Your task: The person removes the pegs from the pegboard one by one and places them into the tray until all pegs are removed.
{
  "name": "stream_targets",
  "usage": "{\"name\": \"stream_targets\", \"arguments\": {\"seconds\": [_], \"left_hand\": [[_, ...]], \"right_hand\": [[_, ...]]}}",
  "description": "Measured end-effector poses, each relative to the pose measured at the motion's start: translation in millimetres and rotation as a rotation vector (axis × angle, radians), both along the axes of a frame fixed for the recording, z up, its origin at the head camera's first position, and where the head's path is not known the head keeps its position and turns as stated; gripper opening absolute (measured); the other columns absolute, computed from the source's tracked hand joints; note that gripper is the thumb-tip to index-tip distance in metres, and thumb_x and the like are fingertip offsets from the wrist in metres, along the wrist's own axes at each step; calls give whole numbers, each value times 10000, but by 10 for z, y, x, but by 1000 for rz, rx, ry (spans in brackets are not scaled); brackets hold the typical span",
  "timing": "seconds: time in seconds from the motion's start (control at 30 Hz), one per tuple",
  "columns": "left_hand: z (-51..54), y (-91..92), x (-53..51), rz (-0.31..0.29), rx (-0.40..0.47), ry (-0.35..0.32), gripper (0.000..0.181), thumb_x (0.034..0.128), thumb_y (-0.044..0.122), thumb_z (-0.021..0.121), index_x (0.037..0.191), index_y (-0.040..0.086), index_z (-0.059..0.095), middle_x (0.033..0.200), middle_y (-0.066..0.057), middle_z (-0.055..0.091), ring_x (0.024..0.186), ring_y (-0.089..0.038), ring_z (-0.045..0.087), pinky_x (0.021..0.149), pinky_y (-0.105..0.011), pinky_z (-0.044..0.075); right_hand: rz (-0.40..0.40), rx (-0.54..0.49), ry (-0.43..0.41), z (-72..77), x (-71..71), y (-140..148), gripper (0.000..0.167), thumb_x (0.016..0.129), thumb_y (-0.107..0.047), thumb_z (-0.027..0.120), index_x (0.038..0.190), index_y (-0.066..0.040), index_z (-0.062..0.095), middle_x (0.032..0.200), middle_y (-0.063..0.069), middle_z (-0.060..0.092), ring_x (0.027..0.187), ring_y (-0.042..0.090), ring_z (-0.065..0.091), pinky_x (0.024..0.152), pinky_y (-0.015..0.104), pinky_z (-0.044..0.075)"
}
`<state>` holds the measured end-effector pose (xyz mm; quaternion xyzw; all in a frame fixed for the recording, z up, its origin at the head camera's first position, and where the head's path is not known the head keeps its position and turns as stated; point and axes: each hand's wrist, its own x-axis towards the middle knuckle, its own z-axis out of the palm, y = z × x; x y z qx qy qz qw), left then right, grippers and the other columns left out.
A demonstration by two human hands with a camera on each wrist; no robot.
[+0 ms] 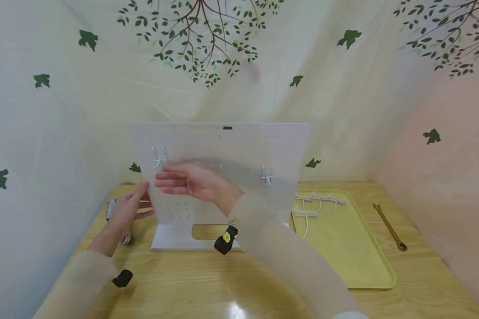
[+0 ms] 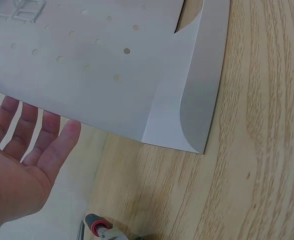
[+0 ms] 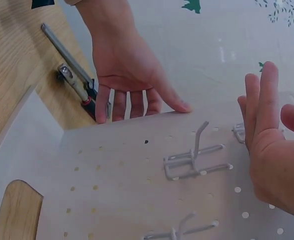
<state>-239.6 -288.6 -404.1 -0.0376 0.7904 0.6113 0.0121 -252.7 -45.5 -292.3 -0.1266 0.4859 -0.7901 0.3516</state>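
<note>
A white pegboard stands upright on its base, with wire hooks on its face. One hook is at the upper left and another hook at the right. My left hand grips the board's left edge; in the right wrist view its thumb lies at the edge while the fingertips go behind. My right hand is in front of the board, fingers straight and pointing left, just below the upper-left hook. Nothing is in its grasp. Whether it touches the board I cannot tell.
At the right, a yellow tray carries several white hooks. A brass-coloured wrench lies beyond it. Left of the board are a long metal tool and a tool with a red collar. Leaf-printed cloth surrounds the wooden table.
</note>
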Motion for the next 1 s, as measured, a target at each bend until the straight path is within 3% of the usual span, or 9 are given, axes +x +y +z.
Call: {"name": "stream_targets", "arguments": {"seconds": [0.2, 0.43, 0.57, 0.7, 1.0], "left_hand": [[-13, -25, 17, 2, -1, -1, 858, 946, 719, 453, 1350, -29, 563, 1215, -172, 602, 994, -188, 644, 830, -358, 610], [6, -44, 29, 1, 34, 10, 794, 955, 694, 475, 1332, 4, 585, 1139, -79, 639, 996, -197, 651, 835, -363, 610], [11, -41, 16, -8, 25, 14, 836, 957, 699, 461, 1378, -17, 544, 1164, -94, 621, 1017, -214, 647, 851, -372, 604], [5, -35, -3, -5, 13, 13, 872, 955, 713, 444, 1393, -36, 526, 1181, -109, 612, 1029, -221, 640, 847, -369, 605], [-21, 1, -23, 2, 9, 0, 884, 948, 724, 444, 1359, -51, 553, 1244, -189, 587, 1020, -214, 637, 828, -355, 611]], "right_hand": [[-6, -48, -77, 25, -25, -114, 350, 1072, -124, 527, 1360, 71, 563, 1308, 245, 630, 1271, 369, 565, 920, 372, 575], [-5, -28, -57, 39, -24, -220, 379, 1071, -124, 526, 1392, 77, 519, 1393, 265, 554, 1283, 388, 540, 882, 359, 592], [-11, -19, -46, 53, -29, -250, 366, 1064, -124, 541, 1381, 60, 537, 1430, 263, 517, 1066, 317, 704, 817, 322, 611], [-18, -38, -67, 56, -42, -274, 375, 1063, -108, 539, 1393, 69, 523, 1457, 268, 482, 819, 188, 719, 759, 288, 617], [-52, -32, -98, 37, -40, -263, 394, 1051, -101, 561, 1400, 77, 519, 1462, 266, 478, 725, 154, 695, 696, 251, 616]]}}
